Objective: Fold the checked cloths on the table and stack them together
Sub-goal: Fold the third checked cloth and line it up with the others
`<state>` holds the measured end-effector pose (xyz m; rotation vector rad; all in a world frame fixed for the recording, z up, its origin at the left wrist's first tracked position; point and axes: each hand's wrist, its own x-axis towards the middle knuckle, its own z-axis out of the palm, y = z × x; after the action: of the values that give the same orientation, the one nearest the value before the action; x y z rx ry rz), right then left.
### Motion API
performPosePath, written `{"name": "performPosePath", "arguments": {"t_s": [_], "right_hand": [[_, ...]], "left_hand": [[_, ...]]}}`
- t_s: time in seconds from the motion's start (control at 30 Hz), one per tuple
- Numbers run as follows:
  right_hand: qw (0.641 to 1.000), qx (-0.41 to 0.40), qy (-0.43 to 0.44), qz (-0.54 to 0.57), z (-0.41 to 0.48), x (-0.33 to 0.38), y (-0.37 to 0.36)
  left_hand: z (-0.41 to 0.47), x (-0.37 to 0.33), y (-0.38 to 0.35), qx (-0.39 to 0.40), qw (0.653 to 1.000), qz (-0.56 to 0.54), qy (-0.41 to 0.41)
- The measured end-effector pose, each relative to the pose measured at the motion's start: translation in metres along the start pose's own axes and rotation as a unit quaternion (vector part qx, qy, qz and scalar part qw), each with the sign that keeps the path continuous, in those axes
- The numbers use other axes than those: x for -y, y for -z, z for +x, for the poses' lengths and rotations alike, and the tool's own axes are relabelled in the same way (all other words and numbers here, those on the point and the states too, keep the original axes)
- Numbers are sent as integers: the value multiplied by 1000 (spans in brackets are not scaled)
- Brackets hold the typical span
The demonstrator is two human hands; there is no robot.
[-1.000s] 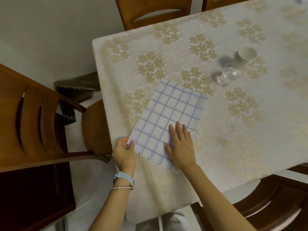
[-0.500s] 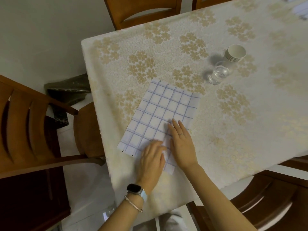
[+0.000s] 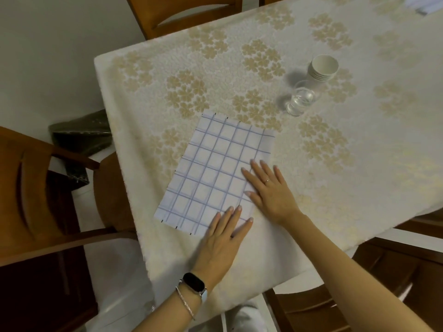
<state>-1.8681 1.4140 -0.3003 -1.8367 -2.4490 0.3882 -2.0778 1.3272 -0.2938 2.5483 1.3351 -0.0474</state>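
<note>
A white cloth with a blue check (image 3: 213, 173) lies flat as a folded rectangle near the table's front left corner. My left hand (image 3: 224, 238) rests palm down with straight fingers on the cloth's near edge. My right hand (image 3: 271, 190) lies flat, fingers spread, on the cloth's right side, a ring on one finger. Neither hand grips anything. Another pale cloth (image 3: 429, 6) shows blurred at the table's far right corner.
The table (image 3: 359, 164) carries a cream cloth with gold flowers. A stack of paper cups (image 3: 322, 68) and a clear glass of water (image 3: 300, 99) stand beyond the cloth to the right. Wooden chairs (image 3: 48, 188) surround the table; a dark bag (image 3: 81, 137) lies on the floor.
My left hand let go of the cloth's near left corner and slid right along the near edge, flat on the cloth. My right hand stayed pressed on the cloth.
</note>
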Motion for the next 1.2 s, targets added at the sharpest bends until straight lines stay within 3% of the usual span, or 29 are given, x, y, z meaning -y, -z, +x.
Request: {"name": "performPosePath", "arguments": {"t_s": [0.4, 0.57, 0.73, 0.83, 1.2], "right_hand": [[998, -8, -51, 27, 44, -29, 24], [989, -115, 94, 27, -3, 14, 29], [975, -53, 211, 36, -75, 53, 10], [976, -40, 205, 56, -93, 64, 1], [977, -121, 167, 54, -67, 86, -16]], "left_hand": [[-6, 9, 6, 24, 999, 30, -32], [-22, 27, 13, -50, 997, 8, -63], [-50, 49, 21, -83, 994, -28, -72], [-56, 53, 17, -53, 996, -40, -65], [-57, 52, 11, -55, 995, -72, -32]]}}
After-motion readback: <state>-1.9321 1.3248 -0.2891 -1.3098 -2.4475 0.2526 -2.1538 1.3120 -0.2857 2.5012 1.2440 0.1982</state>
